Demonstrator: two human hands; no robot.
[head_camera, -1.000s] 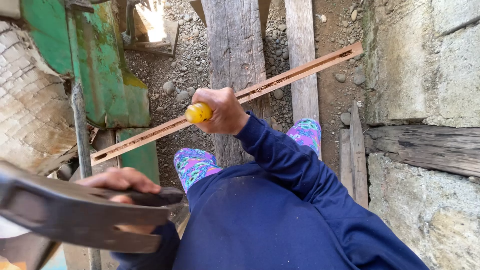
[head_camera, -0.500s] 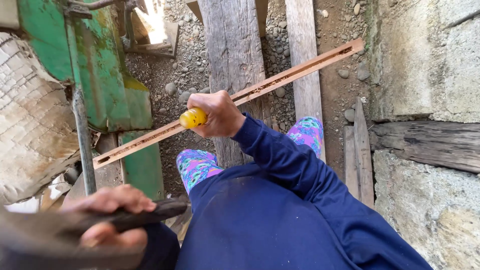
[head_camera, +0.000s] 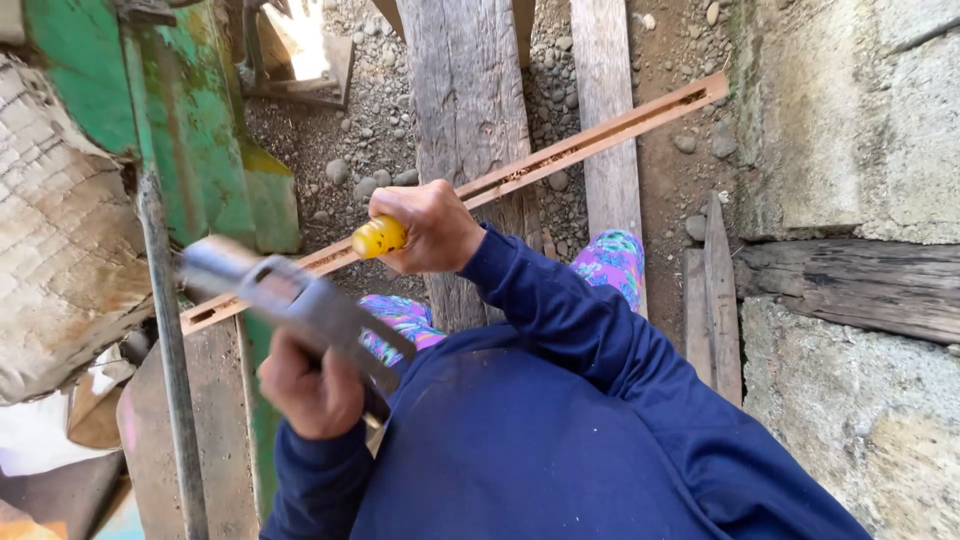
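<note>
Wood strip (head_camera: 560, 155), long, slotted, runs diagonally mid-frame | right hand (head_camera: 430, 228) fingers wrapped round yellow tool handle (head_camera: 378, 238) | left hand (head_camera: 310, 385) fist closed on blurred grey metal hammer (head_camera: 290, 300), lower left

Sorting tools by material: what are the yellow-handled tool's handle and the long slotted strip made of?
The yellow handle looks like glossy translucent plastic, judging by its shine. The long reddish-brown slotted strip seems to be wood, matt, with pale chips in its groove.

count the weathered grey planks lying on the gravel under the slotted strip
2: a wide plank in the middle, running up from the right hand, and a narrower plank just to its right. Their lower ends are hidden behind the person's arm and body; others may be hidden.
</note>
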